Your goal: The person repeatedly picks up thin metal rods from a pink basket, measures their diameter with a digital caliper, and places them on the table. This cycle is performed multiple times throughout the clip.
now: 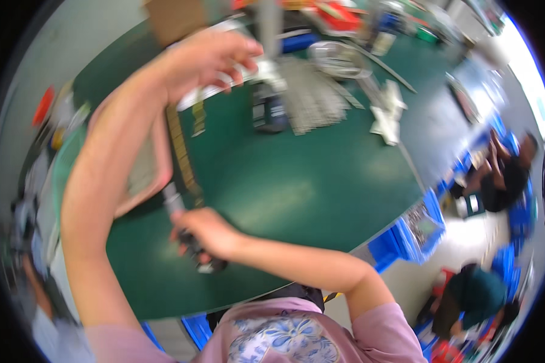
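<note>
Gripping, right hand point(210, 232) partly hides a tool point(192, 244) (blurred).

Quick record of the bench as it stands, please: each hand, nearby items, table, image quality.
Left hand: raised at the far side, near a dark container; grip unclear
Right hand: closed around a dark-handled tool, metallic shaft pointing away
Left side: pink-rimmed tray, brass-coloured strip
Far side: fanned grey strips
Table: green top, blue bin at right edge
Image: motion-blurred
</note>
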Available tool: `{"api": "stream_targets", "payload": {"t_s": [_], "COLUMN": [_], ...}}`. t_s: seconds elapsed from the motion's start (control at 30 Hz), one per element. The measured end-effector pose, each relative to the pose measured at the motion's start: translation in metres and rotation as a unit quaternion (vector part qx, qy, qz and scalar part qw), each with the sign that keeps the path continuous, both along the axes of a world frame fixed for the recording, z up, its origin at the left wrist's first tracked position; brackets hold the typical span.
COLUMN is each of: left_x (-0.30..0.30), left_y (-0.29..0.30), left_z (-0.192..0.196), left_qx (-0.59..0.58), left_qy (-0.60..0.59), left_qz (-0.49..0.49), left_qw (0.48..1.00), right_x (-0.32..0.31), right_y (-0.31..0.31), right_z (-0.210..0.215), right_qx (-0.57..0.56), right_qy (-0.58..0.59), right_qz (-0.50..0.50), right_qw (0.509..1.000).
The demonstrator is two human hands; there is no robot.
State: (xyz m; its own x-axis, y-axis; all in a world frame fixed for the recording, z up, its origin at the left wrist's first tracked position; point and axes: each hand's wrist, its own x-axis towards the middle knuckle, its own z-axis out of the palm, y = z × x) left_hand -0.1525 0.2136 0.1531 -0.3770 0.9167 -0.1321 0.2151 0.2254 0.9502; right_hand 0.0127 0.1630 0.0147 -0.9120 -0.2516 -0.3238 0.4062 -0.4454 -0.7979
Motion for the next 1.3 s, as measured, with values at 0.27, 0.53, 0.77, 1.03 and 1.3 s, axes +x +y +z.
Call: {"api": "stream_targets", "payload": {"t_s": [0.27, 0.53, 0.77, 1.03, 1.3], "left_x": [-0.084, -0.081, -0.083, -0.079, 0.034], "left_y": [-0.232, -0.236, -0.243, -0.245, -0.235], "left_z": [-0.053, -0.134, -0.135, -0.136, -0.088], "left_qx": [-0.266, -0.33, -0.234, -0.27, 0.213], "left_qy": [0.069, 0.177, 0.159, 0.187, -0.175], "left_qz": [0.266, 0.267, 0.295, 0.37, 0.19], "left_qw": [0.924, 0.888, 0.912, 0.869, 0.942], "right_x": [0.006, 0.006, 0.011, 0.01, 0.022], "right_y": [-0.012, -0.008, -0.014, -0.014, -0.01], "right_z": [-0.003, -0.003, 0.002, -0.01, -0.004], "right_qx": [0.008, 0.004, -0.027, -0.052, -0.002], "right_qy": [0.024, 0.043, 0.033, 0.058, 0.087], "right_qz": [-0.004, -0.035, -0.054, -0.069, -0.097], "right_qw": [1.0, 0.998, 0.998, 0.995, 0.991]}}
